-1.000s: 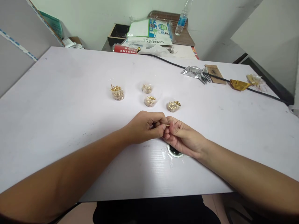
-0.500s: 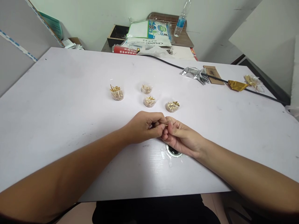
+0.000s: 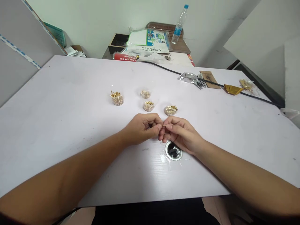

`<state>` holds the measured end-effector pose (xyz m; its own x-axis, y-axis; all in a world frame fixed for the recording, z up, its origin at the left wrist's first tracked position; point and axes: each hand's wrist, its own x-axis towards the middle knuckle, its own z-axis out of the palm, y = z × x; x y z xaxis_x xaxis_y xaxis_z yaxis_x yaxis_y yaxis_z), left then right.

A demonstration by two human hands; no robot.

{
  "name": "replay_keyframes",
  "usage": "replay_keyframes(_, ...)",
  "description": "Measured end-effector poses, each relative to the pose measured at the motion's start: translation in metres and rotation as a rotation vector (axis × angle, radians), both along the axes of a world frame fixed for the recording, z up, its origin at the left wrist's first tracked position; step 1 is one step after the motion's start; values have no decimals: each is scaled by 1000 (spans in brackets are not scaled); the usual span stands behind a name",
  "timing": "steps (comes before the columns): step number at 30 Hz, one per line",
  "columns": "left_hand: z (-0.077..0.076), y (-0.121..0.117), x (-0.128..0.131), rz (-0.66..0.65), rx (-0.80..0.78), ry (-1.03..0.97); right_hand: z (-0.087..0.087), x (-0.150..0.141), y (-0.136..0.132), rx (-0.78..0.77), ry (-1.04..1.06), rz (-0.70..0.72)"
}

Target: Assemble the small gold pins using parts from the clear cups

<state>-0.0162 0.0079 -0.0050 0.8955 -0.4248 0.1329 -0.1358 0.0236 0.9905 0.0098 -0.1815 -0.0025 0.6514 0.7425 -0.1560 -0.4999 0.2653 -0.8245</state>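
Note:
Between the fingertips of both hands runs a thin gold-coloured metal pin (image 3: 164,126), lying about level. My left hand (image 3: 147,126) pinches its left end with thumb and forefinger. The right end is pinched by my right hand (image 3: 179,131), thumb against forefinger, the other fingers curled. Just beyond the hands stand clear plastic cups of small gold metal parts: a left cup (image 3: 117,98) with long pins, a back cup (image 3: 145,93), a middle cup (image 3: 148,106) and a right cup (image 3: 171,110). A round black disc with a silver rim (image 3: 173,151) lies below my right hand.
On the white table (image 3: 70,125), a black cable (image 3: 166,68) crosses the back right, past silver foil (image 3: 189,77), brown card (image 3: 209,79) and a gold wrapper (image 3: 232,89). Behind the table are a water bottle (image 3: 177,31), a black box (image 3: 117,42) and a brown tray (image 3: 185,47).
My right hand has turned and its fingers have spread slightly, so more of the pin shows between the hands. The disc is less covered. The whole view has shifted slightly.

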Motion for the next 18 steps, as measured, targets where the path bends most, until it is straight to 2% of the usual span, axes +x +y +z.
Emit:
replay_keyframes(6, 2, 0, 0, 0, -11, 26, -1, 1, -1, -6, -38, -9)
replay_keyframes(18, 1, 0, 1, -52, -43, 31, -1, 6, -4, -4, -20, 71)
